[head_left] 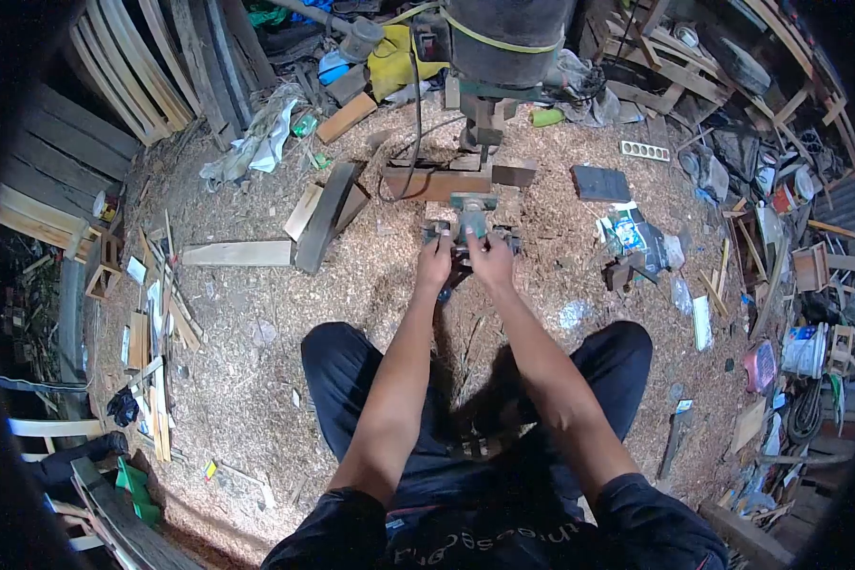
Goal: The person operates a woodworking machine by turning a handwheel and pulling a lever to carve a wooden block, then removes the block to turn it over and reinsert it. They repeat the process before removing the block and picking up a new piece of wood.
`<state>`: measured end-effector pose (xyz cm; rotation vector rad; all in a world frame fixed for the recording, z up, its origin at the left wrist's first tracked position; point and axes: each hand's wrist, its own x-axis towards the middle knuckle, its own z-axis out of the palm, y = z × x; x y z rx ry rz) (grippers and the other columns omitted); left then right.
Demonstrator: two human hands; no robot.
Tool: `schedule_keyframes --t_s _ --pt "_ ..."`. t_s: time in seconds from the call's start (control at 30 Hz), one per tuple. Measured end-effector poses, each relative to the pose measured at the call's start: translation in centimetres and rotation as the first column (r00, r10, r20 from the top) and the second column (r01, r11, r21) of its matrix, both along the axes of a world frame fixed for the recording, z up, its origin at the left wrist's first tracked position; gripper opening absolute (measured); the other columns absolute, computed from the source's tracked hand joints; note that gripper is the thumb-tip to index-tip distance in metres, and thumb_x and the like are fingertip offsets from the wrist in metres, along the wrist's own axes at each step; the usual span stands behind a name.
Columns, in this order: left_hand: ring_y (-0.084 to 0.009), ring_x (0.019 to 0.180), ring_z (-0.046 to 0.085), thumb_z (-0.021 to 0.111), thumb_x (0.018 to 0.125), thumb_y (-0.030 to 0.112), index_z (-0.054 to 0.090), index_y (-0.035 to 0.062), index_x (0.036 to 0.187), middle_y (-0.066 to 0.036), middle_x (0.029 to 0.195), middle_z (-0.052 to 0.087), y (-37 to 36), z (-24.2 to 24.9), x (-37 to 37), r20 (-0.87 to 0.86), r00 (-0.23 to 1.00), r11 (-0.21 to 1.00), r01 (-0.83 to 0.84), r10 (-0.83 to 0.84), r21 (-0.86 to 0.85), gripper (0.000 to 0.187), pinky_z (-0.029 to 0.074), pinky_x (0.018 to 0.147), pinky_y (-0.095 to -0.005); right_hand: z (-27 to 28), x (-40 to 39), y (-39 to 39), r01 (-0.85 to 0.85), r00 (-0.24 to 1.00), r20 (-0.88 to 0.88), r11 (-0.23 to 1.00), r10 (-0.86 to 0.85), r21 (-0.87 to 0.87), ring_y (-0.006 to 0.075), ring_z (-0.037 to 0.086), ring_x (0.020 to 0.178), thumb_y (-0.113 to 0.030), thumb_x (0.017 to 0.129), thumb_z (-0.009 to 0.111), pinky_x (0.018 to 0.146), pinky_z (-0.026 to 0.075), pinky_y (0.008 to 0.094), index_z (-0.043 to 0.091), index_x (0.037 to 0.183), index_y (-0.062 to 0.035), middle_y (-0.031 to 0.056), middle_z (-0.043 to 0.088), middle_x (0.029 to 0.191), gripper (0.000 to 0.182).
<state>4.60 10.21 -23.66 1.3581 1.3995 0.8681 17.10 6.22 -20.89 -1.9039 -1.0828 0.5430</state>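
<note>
Both my arms reach forward to a machine (503, 52) with a large dark motor housing and a vertical drill head (482, 133). Below that head, a reddish-brown wood block (437, 184) lies across the machine, behind a green vise (473, 218). My left hand (434, 260) is closed at the vise's left front, fingers curled round a dark handle. On the right front, my right hand (491, 260) is also closed, its thumb forward beside the green metal. The fingers largely hide what they grip there. A dark cable (416, 114) hangs left of the drill head.
Wood shavings cover the ground (247, 380). A dark plank (328, 218) and a pale board (237, 254) lie to the left. A dark block (599, 183) and a plastic packet (632, 233) lie to the right. Thin offcuts (161, 351) and stacked curved boards (128, 66) are farther left.
</note>
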Motion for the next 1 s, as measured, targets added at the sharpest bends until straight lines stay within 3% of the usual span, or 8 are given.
schedule_keyframes --t_s 0.1,0.13,0.2,0.37,0.57,0.7,0.83,1.0 --pt "-0.0161 0.068 0.055 0.055 0.095 0.048 0.065 0.0012 0.08 -0.005 0.075 0.061 1.4 -1.2 0.2 0.104 0.993 0.935 -0.02 0.06 -0.355 0.05 0.043 0.064 -0.0299 -1.5 -0.5 0.2 0.067 0.996 -0.055 0.997 -0.07 -0.042 0.0281 0.063 0.067 -0.035 0.087 0.061 0.062 0.047 0.0425 0.066 0.078 0.0044 0.0228 0.063 0.069 0.041" --pt "-0.0164 0.059 0.052 0.054 0.096 0.046 0.064 0.0029 0.077 -0.002 0.069 0.059 1.6 -2.9 0.5 0.166 0.986 1.0 0.02 -0.023 0.017 0.048 0.041 0.059 -0.0313 -2.3 -0.1 0.4 0.064 0.991 -0.113 0.995 -0.072 -0.078 0.0211 0.062 0.064 -0.034 0.087 0.06 0.059 0.046 0.0395 0.066 0.079 0.0054 0.021 0.063 0.069 0.04" --pt "-0.022 0.057 0.054 0.055 0.096 0.04 0.064 -0.0002 0.074 -0.01 0.064 0.06 1.3 -6.0 1.6 0.276 0.951 0.983 -0.102 0.141 -0.15 0.047 0.042 0.057 -0.0379 -3.6 0.2 0.2 0.065 0.991 -0.117 0.997 -0.068 -0.029 0.0298 0.061 0.061 -0.029 0.087 0.057 0.059 0.045 0.0426 0.063 0.073 0.0037 0.0213 0.062 0.065 0.036" --pt "-0.0447 0.071 0.063 0.052 0.094 0.029 0.066 -0.0044 0.073 -0.029 0.071 0.061 1.0 2.7 4.0 -0.418 0.907 0.998 0.069 -0.059 0.01 0.042 0.049 0.064 -0.048 -8.4 0.7 -0.7 0.259 0.75 -0.649 0.96 -0.13 0.107 0.0124 0.041 0.062 -0.017 0.094 0.046 0.057 0.034 0.0355 0.048 0.065 -0.0007 0.0014 0.044 0.062 0.034" --pt "-0.0358 0.081 0.066 0.053 0.094 0.028 0.061 -0.002 0.11 -0.02 0.095 0.067 -0.8 0.7 2.5 -0.146 0.985 0.992 -0.079 0.093 0.095 0.035 0.052 0.076 -0.0473 -4.0 -0.5 -1.0 0.223 0.919 -0.347 0.972 -0.184 0.074 0.0216 0.054 0.076 -0.023 0.095 0.056 0.068 0.043 0.0361 0.056 0.083 0.0013 0.0104 0.055 0.079 0.027" --pt "-0.0376 0.107 0.056 0.045 0.096 0.031 0.059 -0.0039 0.111 -0.025 0.114 0.06 -0.5 1.3 2.2 -0.075 0.995 0.861 -0.092 0.062 -0.5 0.04 0.042 0.096 -0.0429 0.8 -1.4 -0.6 0.048 0.988 -0.145 0.999 -0.05 -0.02 0.0353 0.054 0.082 -0.023 0.093 0.06 0.073 0.044 0.0415 0.057 0.093 0.0009 0.0202 0.057 0.09 0.024" --pt "-0.0489 0.107 0.053 0.039 0.097 0.036 0.053 -0.0084 0.117 -0.034 0.117 0.055 -1.7 1.9 3.2 -0.463 0.877 0.99 0.075 -0.123 -0.121 0.051 0.041 0.098 -0.0535 -2.7 0.1 -1.3 0.052 0.927 -0.364 0.992 -0.092 -0.118 0.0296 0.055 0.081 -0.027 0.099 0.044 0.076 0.044 0.0426 0.058 0.092 0.0014 0.0177 0.06 0.087 0.032" --pt "-0.0459 0.108 0.054 0.039 0.097 0.033 0.056 -0.0065 0.115 -0.033 0.112 0.058 -2.1 6.4 3.8 -0.34 0.94 0.993 -0.032 -0.009 -0.114 0.046 0.042 0.097 -0.0512 -15.3 6.2 -3.9 -0.041 0.934 -0.336 0.898 -0.122 -0.438 0.0344 0.063 0.093 -0.026 0.096 0.048 0.082 0.049 0.0418 0.061 0.103 0.0032 0.024 0.064 0.103 0.033"
